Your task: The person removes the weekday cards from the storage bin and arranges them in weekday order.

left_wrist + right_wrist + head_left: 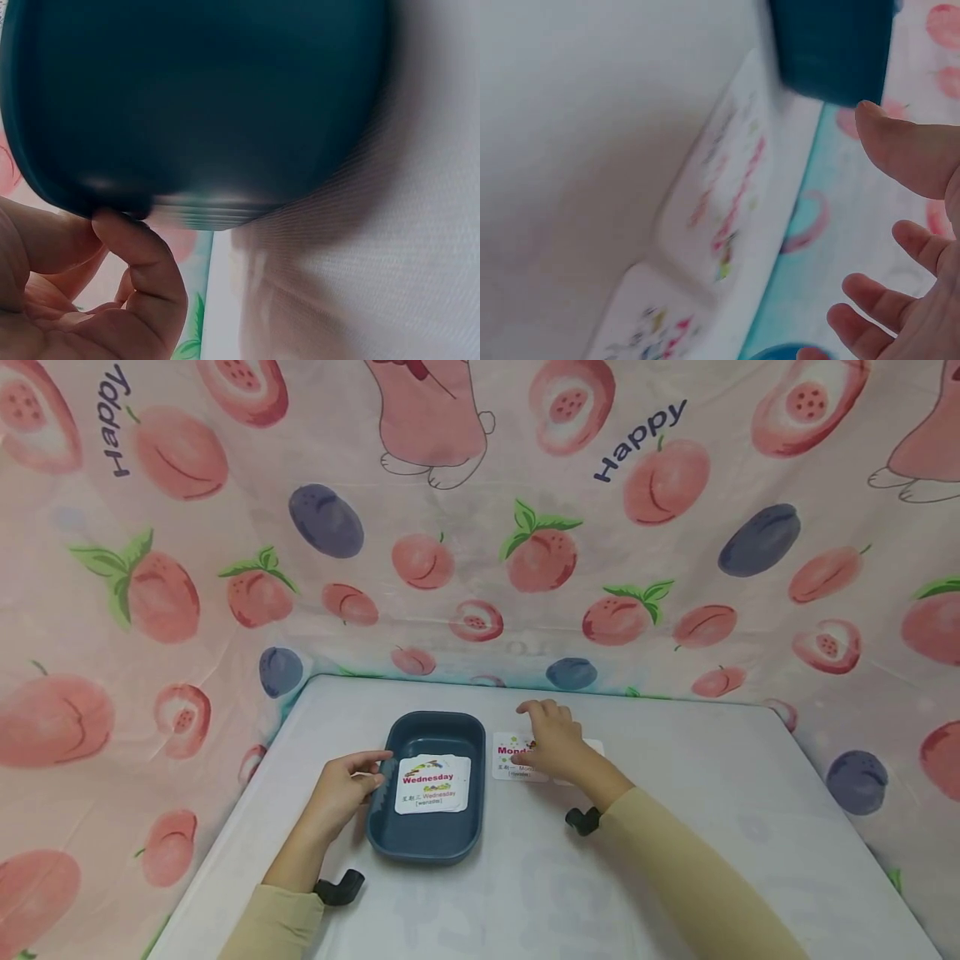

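Note:
A dark blue tray (423, 843) stands on the white table, left of centre in the head view. My left hand (337, 797) pinches its left rim between thumb and finger, as the left wrist view also shows. Inside the tray lies a white card reading "Wednesday" (433, 785), with other card edges showing beneath it. Right of the tray, a "Monday" card (510, 756) lies flat, and a second card (596, 747) beside it is mostly covered from view. Over these two hovers my right hand (557, 739), fingers spread and holding nothing.
The white table (675, 860) ends at a back edge against a fruit-patterned cloth (465, 527). A black wrist mount (341, 887) sits at the left wrist and another black mount (582, 821) at the right.

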The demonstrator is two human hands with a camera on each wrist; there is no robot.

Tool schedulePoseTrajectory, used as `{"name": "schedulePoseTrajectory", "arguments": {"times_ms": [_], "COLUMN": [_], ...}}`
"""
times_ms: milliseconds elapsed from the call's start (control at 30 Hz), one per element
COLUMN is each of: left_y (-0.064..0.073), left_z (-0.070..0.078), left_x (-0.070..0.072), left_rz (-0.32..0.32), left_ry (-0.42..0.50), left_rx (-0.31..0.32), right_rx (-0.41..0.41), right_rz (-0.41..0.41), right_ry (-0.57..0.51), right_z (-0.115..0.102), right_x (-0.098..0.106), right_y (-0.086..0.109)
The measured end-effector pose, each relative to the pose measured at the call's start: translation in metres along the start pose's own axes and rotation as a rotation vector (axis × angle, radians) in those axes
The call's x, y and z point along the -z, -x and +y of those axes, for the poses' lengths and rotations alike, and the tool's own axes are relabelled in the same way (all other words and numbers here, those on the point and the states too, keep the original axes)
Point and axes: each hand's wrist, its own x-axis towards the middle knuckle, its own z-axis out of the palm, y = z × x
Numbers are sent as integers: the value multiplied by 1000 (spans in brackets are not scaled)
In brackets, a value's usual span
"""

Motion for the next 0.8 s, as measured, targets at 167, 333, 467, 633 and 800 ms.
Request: {"name": "schedulePoseTrajectory", "arguments": {"times_ms": [167, 333, 467, 633, 800], "left_y": [1, 1, 1, 1, 1], "left_z": [1, 1, 1, 2, 2], "left_x": [0, 0, 0, 0, 0], "left_rz": [0, 1, 0, -1, -3], "left_ry": [-5, -5, -11, -8, -1], "left_rx": [0, -1, -5, -9, -6], "right_rx": [31, 53, 84, 120, 144], "right_rz": [9, 20, 26, 16, 4], "right_ry": [-23, -29, -21, -15, -10], "right_z": [-21, -45, -62, -79, -92], "right_x": [5, 8, 9, 9, 8], "right_y": [-2, -2, -2, -3, -4]}}
